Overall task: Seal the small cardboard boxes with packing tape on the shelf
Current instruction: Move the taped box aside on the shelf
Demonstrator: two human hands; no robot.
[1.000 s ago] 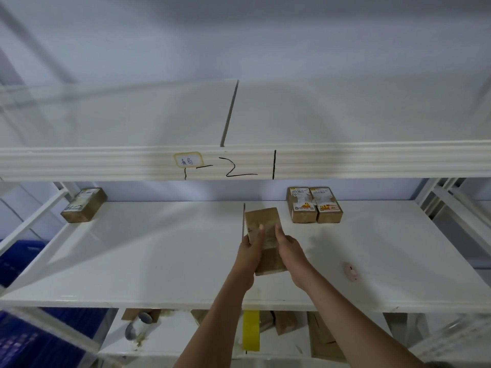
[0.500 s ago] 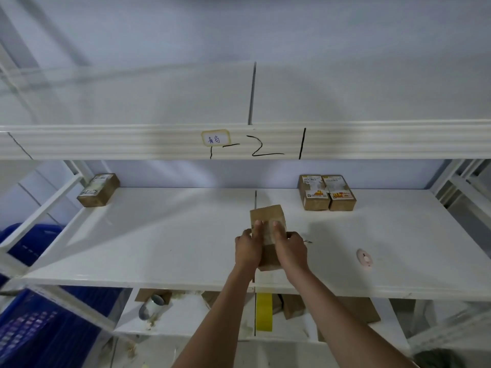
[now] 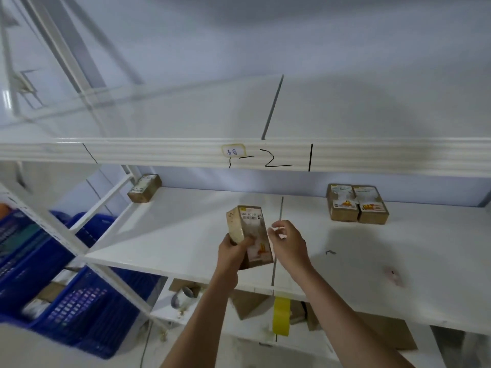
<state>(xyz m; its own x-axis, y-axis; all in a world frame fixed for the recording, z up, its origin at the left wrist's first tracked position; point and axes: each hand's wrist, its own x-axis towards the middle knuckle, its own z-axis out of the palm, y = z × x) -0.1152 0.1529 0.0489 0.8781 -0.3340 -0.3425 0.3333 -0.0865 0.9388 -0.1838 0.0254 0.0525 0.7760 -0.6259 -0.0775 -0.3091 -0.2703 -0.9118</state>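
Observation:
My left hand grips a small cardboard box with a printed label, held upright and tilted above the white shelf. Just right of the box, my right hand hovers with loosely curled fingers and holds nothing. Two more labelled boxes lie side by side at the back right of the shelf. A single box sits at the back left corner. A yellow tape roll stands on the lower shelf below my hands.
A blue plastic crate stands on the floor at the left beside the white rack posts. Flat cardboard pieces and a grey roll lie on the lower shelf. A small pink item rests at the shelf's right front.
My right hand has let go of the box and moved slightly right. My left hand has turned the box so its label faces me. The view has swung left.

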